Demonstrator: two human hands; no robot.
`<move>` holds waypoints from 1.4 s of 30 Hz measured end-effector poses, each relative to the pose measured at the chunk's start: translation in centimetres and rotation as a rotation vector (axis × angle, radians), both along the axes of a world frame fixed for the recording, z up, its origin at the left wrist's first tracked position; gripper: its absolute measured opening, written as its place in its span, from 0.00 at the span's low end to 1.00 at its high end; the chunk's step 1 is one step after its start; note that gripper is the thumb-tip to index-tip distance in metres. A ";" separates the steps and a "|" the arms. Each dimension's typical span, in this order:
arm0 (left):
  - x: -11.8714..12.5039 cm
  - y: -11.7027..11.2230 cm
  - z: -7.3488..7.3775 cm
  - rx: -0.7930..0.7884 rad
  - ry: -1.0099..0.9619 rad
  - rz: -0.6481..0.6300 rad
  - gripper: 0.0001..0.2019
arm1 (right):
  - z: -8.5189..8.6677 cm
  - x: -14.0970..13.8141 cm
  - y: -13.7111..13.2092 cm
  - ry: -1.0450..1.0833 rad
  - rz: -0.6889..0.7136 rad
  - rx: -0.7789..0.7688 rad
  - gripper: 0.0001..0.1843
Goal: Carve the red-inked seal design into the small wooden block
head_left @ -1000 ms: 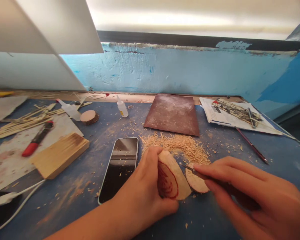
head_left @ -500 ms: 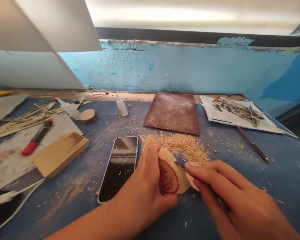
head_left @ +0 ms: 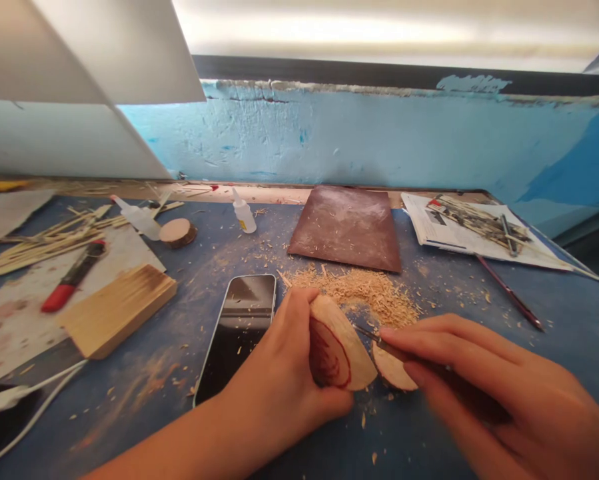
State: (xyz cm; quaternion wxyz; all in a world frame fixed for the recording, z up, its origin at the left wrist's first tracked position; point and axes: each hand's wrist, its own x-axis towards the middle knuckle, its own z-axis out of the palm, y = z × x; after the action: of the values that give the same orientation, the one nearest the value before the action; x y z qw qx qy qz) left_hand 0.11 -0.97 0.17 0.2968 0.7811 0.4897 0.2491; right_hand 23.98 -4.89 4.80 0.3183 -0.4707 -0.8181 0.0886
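My left hand grips a pale piece of wood, held tilted, with a dark red ring and marks drawn on its face. Between the fingertips of my right hand is a slim carving tool; its thin metal tip points at the wood's right edge. Whether the tip touches the wood I cannot tell. Under the tool, a second pale wood piece lies on the table, partly hidden by my right fingers. A heap of wood shavings lies just beyond both hands.
A phone lies left of my left hand. Farther left are a wood block, a red-and-black marker and a round wood slice. Behind stand a glue bottle and brown sandpaper. A dark brush-like stick lies right.
My right hand has drawn back to the right with the tool, showing more of the second wood piece. The held wood has shifted slightly left.
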 end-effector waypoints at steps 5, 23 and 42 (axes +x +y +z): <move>0.1 0.1 -0.2 0.006 0.012 0.016 0.45 | -0.3 -0.3 -0.2 -0.026 0.013 0.017 0.16; 0.3 0.0 -0.5 0.021 0.006 0.017 0.45 | -1.4 -0.8 -0.3 0.023 0.083 -0.020 0.17; -0.1 0.6 -0.3 0.090 0.051 0.082 0.45 | -0.1 0.2 1.0 0.469 -0.073 -0.348 0.11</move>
State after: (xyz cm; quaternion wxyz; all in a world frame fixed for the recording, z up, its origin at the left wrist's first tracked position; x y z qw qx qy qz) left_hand -0.04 -0.35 -0.11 0.2385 0.7789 0.5170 0.2630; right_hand 24.17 -3.92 4.74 0.4160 -0.5141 -0.6772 0.3226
